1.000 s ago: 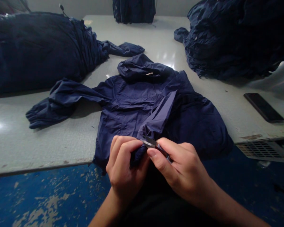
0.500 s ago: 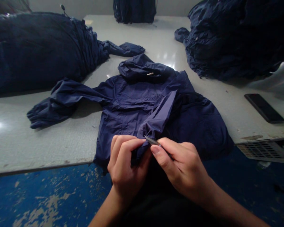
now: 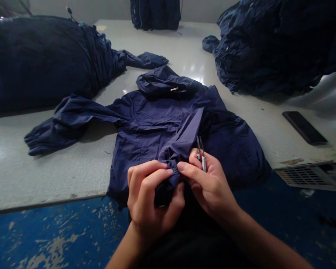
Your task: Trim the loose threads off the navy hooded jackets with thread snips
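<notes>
At the near edge of the counter [image 3: 44, 175], I saw both hands working on the cuff end of a sleeve [image 3: 182, 140] belonging to a navy hooded jacket [image 3: 156, 123]. The jacket lay spread flat on the counter, its hood pointing away from me, one sleeve flung out to the left and the other folded across the body toward the hands. My left hand [image 3: 151, 198] had its grip clenched on the bunched cuff, thumb and forefinger pinching the fabric from above while the other fingers curled beneath it. My right hand [image 3: 207, 183] pressed its forefinger tip against the same gathered cloth, touching the left thumb's side of the fold. In that right hand I also held a pair of small thread snips [image 3: 201, 151], tucked between the fingers with the blades pointing up and away from the cuff, slightly parted, clear of the fabric. So both grips were closed, one on cloth, one on the tool.

Further out, a dark phone [image 3: 304, 127] lay on the counter to the right, well apart from the jacket. Heaps of navy garments [image 3: 268, 48] sat at the far right and far left [image 3: 39, 59].
</notes>
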